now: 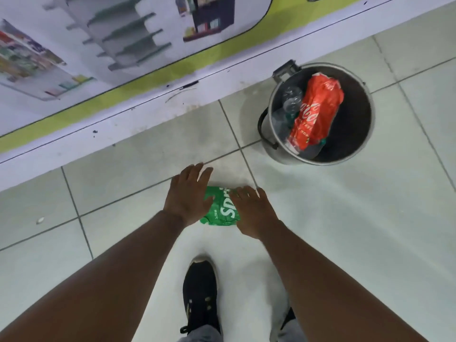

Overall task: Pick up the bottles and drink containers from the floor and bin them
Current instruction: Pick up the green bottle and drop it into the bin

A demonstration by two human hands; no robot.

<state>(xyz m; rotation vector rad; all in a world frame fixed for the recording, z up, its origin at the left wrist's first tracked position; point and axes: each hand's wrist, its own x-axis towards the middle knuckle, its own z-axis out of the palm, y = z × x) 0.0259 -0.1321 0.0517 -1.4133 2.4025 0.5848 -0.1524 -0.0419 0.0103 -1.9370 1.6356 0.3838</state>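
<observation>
Tiled floor, pale grey-green, dark grout lines; a printed wall panel with shelf pictures runs along the far edge.

Metal bin, round, dark inside, stands on the floor up and to the right of the hands, well apart from them. Already in it: a crumpled red drink pack and at least one clear plastic bottle leaning against the bin's left wall (more may lie beneath; cannot tell).

One black shoe planted below the hands.

Green drink pack, crumpled, white lettering, lies on the floor between both hands. Left hand spread over its left side, fingers splayed and extended. Right hand likewise flat and loose over its right side. Neither has closed round it; whether they touch it is unclear.

Small pale scrap far left, too small to identify.

Judgement: task well along. Some items binned; the green pack remains to grasp, lift and carry to the bin. No other containers visible on the floor.
</observation>
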